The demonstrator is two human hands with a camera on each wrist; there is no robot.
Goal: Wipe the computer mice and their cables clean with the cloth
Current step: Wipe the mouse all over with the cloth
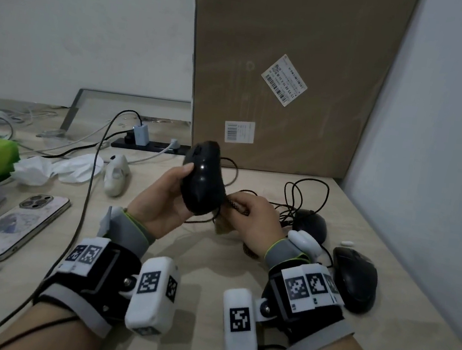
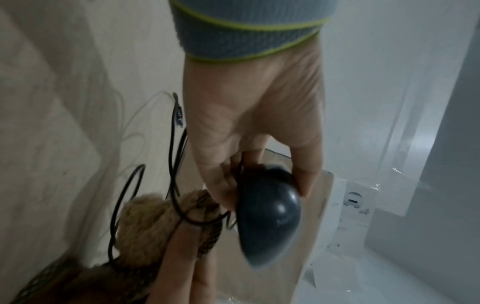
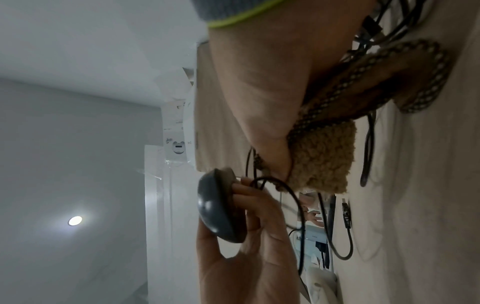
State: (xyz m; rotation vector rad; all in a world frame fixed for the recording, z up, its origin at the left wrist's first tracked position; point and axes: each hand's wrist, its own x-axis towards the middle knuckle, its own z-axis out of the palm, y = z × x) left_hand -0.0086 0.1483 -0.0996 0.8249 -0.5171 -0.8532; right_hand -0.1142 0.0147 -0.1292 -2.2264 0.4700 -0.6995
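Observation:
My left hand (image 1: pixel 168 196) grips a black wired mouse (image 1: pixel 202 180) above the table, thumb on its left side; the left wrist view shows the same mouse (image 2: pixel 270 218) held by thumb and fingers. My right hand (image 1: pixel 250 218) holds a tan fluffy cloth (image 3: pixel 322 156) with a dark woven edge, bunched by the mouse's black cable (image 1: pixel 221 203) just right of the mouse. The cloth (image 2: pixel 145 222) shows under the cable (image 2: pixel 182 216) in the left wrist view. Two more black mice (image 1: pixel 310 225) (image 1: pixel 354 277) lie on the table at the right, their cables (image 1: pixel 306 193) looped behind.
A big cardboard box (image 1: pixel 290 74) stands against the back. A white mouse (image 1: pixel 116 174), crumpled tissue (image 1: pixel 57 168), a phone (image 1: pixel 11 226), a power strip (image 1: pixel 151 145) and a long black cord (image 1: pixel 89 194) lie on the left. A wall (image 1: pixel 448 144) closes the right side.

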